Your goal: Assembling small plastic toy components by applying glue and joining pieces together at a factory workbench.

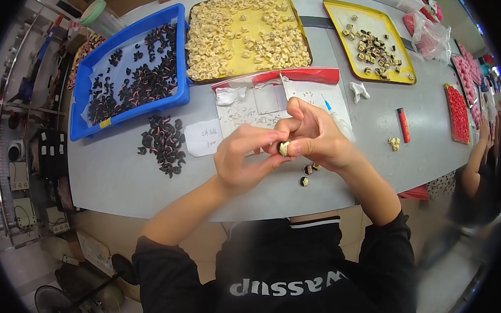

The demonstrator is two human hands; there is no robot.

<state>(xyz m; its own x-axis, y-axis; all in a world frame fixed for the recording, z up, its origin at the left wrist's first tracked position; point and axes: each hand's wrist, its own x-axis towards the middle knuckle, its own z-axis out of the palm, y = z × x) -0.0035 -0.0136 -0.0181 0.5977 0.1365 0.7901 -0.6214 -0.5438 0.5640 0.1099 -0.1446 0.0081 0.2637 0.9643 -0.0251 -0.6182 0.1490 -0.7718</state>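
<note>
Over the near middle of the table, both my hands meet around a small black-and-cream piece (284, 149). The fingertips of my left hand (244, 155) pinch its dark side. From the other side, the thumb and forefinger of my right hand (323, 139) press on its cream part. My fingers cover much of the piece. Just below my right hand lie a few similar black-and-cream pieces (304, 181). Behind my hands is a white sheet (238, 117) scattered with tiny bits, with a red strip (317, 75) along its far edge. A blue-tipped applicator (326, 103) rests there.
A blue tray (181, 93) and a loose pile (163, 143) hold black curved pieces. Cream pieces fill a yellow tray (234, 39); a second yellow tray (405, 61) carries black-and-cream ones. A red lighter-like stick (403, 125) and crumpled tissue (358, 92) lie right. Another person (473, 185) is far right.
</note>
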